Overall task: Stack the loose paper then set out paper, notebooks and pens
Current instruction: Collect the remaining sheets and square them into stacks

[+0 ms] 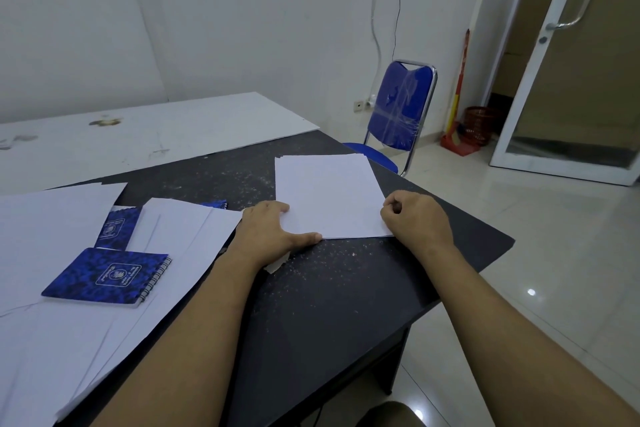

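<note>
Squaring a small stack of white paper sheets (329,196) near the right corner of the dark speckled worktop (329,288); my left hand (273,236) lies flat, fingers straight along its left edge; my right hand (417,217) curls its fingers, seemingly pinching the right edge; stacking looks half done; loose white sheets (180,236) and blue spiral notebooks (107,276) lie scattered toward the left edge; no pens visible, nothing set out.
</note>
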